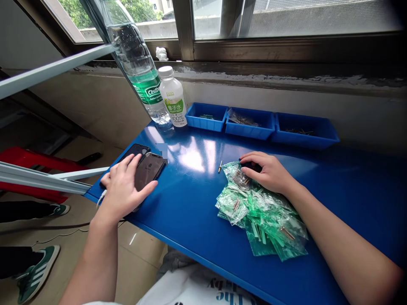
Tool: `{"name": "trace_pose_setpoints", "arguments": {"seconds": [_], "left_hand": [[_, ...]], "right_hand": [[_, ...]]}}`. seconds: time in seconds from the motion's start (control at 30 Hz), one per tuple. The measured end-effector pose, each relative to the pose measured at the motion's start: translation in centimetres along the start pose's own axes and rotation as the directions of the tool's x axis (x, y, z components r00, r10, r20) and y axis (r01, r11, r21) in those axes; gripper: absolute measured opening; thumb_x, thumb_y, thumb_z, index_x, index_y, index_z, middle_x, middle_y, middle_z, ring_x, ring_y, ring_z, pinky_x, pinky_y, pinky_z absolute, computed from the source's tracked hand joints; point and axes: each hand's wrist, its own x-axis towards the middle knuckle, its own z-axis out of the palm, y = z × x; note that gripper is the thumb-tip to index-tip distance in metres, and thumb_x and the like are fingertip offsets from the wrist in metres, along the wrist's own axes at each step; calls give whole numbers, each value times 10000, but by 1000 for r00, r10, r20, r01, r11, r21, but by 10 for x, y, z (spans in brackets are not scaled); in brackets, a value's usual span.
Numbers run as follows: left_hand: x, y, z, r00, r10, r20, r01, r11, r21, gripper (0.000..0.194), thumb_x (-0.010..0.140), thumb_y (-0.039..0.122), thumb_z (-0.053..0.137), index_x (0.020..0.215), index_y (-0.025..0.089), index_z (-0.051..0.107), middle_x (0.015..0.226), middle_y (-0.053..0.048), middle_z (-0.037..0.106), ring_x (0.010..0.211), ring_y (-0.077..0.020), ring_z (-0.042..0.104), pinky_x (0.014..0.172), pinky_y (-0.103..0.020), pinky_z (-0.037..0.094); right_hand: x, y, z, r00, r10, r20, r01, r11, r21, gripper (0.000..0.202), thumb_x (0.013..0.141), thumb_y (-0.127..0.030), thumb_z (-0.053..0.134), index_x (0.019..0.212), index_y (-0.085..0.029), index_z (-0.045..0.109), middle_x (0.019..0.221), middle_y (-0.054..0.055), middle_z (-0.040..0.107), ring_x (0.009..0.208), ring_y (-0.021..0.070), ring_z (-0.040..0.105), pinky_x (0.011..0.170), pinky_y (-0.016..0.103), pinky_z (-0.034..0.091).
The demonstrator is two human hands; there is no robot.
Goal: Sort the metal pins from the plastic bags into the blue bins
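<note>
My left hand (122, 186) rests with spread fingers over two phones at the left end of the blue table. The dark-screened phone (149, 169) lies beside its fingers and thumb; another black phone (136, 149) is partly hidden behind them. At the top of a pile of small clear and green plastic bags (251, 207), my right hand (267, 171) has its fingers curled around a small black object (254, 166), whose kind I cannot make out. Thin metal pins show inside some bags. A small gold-and-black pin (220, 167) lies just left of the pile.
Three blue bins (249, 129) with small parts stand along the wall. A large water bottle (140, 67) and a white coconut water bottle (173, 97) stand at the back left. Metal frame bars (57, 70) cross the left side. Another person's shoe (38, 273) is on the floor.
</note>
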Motion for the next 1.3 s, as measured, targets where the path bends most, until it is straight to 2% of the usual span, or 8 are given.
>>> {"name": "trace_pose_setpoints", "arguments": {"seconds": [0.1, 0.17, 0.33, 0.53, 0.8, 1.07, 1.23, 1.3], "left_hand": [[-24, -19, -1, 974, 45, -222, -64, 995, -77, 497, 806, 435, 534, 1242, 198, 522, 1340, -126, 528, 1208, -310, 486, 1005, -448, 322], [-43, -33, 2, 950, 86, -301, -120, 988, -97, 322, 773, 369, 577, 1048, 206, 614, 1247, -108, 592, 1105, -290, 557, 952, -429, 379], [-76, -56, 9, 945, 11, -326, -55, 990, -128, 179, 745, 343, 579, 863, 247, 672, 1160, -56, 638, 998, -281, 610, 919, -450, 410], [-78, -58, 12, 916, 27, -399, -84, 989, -124, 117, 745, 299, 591, 769, 236, 687, 1116, -51, 653, 962, -274, 620, 907, -466, 406], [-65, -48, 12, 966, 45, -255, -73, 992, -99, 197, 748, 341, 588, 882, 252, 703, 1221, -77, 605, 1070, -290, 583, 965, -461, 362], [-56, -37, 6, 977, 97, -190, -114, 990, -81, 258, 746, 384, 582, 940, 259, 697, 1256, -73, 579, 1119, -301, 543, 984, -468, 330], [-22, -12, -2, 999, 5, 37, -7, 999, 47, 459, 790, 535, 493, 1140, 277, 642, 1398, -96, 463, 1258, -363, 405, 980, -498, 296], [-4, -1, -4, 998, 0, 67, -6, 997, 81, 601, 778, 595, 477, 1262, 250, 563, 1420, -124, 438, 1265, -380, 386, 978, -506, 290]], "right_hand": [[0, 1, 0, 1000, -1, 3, 1, 1000, -3, 199, 818, -332, 585, 940, -223, 700, 1074, 75, 696, 988, 262, 644, 828, 396, 523], [0, 1, 0, 1000, -1, 4, 1, 1000, -5, 207, 818, -343, 585, 942, -227, 703, 1076, 75, 695, 987, 266, 644, 821, 398, 527], [0, 0, 0, 1000, -2, -7, 2, 1000, -9, 217, 811, -357, 583, 929, -230, 713, 1054, 80, 701, 966, 274, 652, 827, 415, 532], [-1, 0, 1, 1000, 1, -10, -1, 1000, -7, 210, 808, -351, 586, 926, -231, 712, 1055, 75, 702, 973, 273, 650, 831, 416, 530], [-1, 0, 0, 1000, 10, 3, -10, 1000, -21, 218, 819, -361, 583, 939, -224, 702, 1076, 80, 696, 1002, 272, 636, 839, 414, 519], [-1, 1, 0, 1000, 17, 13, -17, 1000, -21, 217, 824, -357, 578, 945, -222, 697, 1085, 77, 691, 1021, 269, 630, 851, 404, 509], [0, 2, 1, 1000, 18, 21, -18, 1000, -19, 221, 823, -358, 582, 945, -214, 697, 1091, 78, 688, 1016, 266, 627, 849, 401, 506], [0, 2, 1, 1000, 16, 15, -15, 1000, -13, 215, 821, -352, 585, 940, -212, 697, 1086, 78, 689, 1014, 264, 625, 852, 398, 503]]}}
